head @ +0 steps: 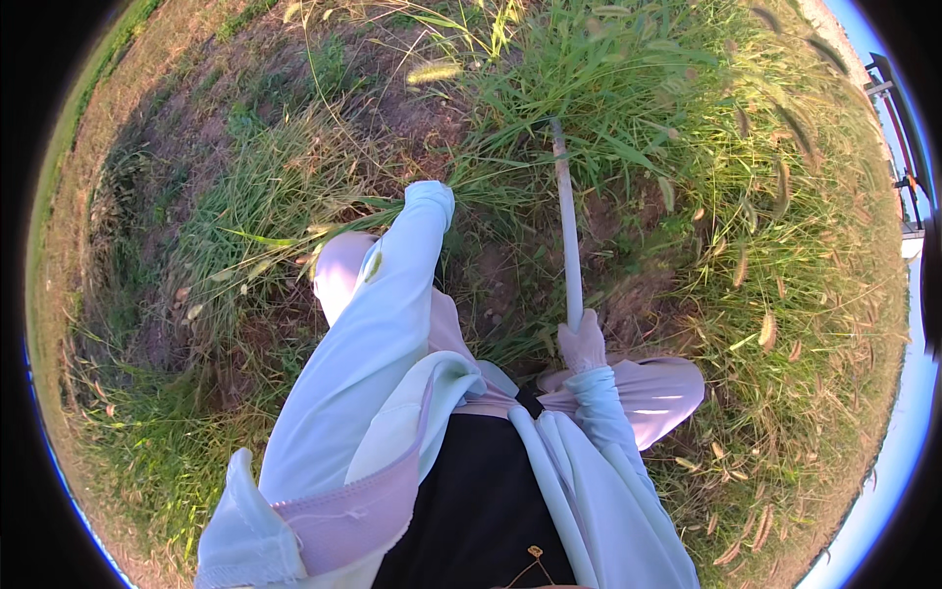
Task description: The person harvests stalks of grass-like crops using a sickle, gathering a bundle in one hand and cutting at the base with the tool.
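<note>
My right hand (pixel 583 341), in a pale glove, is closed around the lower end of a long light-coloured handle (pixel 569 228). The handle runs forward into a clump of green grass (pixel 596 88). At its far end a short dark piece of metal shows, like a sickle's blade, mostly hidden by the leaves. My left arm reaches forward in a pale blue sleeve (pixel 368 302). The cuff (pixel 430 195) hides my left hand. Grass stems (pixel 379 213) pass close beneath that cuff and fan out to the left; whether the fingers grip them is not visible.
Both bent knees, in light trousers (pixel 655 394), flank the work spot. Flattened grass (pixel 250 184) lies left beside bare soil (pixel 412 118). Tall foxtail grass (pixel 780 221) stands on the right. At the far right edge is a dark metal structure (pixel 901 125).
</note>
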The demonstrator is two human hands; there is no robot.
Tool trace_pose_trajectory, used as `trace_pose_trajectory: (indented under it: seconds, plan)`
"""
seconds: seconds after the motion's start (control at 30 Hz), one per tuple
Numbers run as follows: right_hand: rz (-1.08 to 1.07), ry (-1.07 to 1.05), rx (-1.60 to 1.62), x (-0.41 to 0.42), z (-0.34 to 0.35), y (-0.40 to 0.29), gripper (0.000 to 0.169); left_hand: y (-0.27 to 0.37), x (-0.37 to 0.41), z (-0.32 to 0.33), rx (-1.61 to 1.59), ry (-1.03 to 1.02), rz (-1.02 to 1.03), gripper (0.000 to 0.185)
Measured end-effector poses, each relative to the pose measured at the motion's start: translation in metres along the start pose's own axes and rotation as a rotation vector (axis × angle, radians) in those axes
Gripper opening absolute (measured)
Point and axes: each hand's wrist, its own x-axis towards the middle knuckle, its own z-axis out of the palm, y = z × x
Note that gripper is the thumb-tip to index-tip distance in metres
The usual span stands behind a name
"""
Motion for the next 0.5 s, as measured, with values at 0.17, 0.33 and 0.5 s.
trace_pose_trajectory:
  seconds: [0.17, 0.33, 0.5]
  plan:
    - [0.203, -0.136, 0.293, 0.016, 0.004, -0.023, 0.038, 0.004, -0.009, -0.010, -0.017, -0.024, -0.001, 0.027]
    - [0.251, -0.177, 0.233, 0.048, 0.032, -0.018, 0.038, 0.010, -0.010, -0.018, -0.068, 0.065, -0.062, 0.026]
    - [0.310, -0.372, 0.593, 0.036, 0.021, -0.026, 0.034, 0.001, -0.012, -0.013, -0.063, 0.041, -0.105, 0.027]
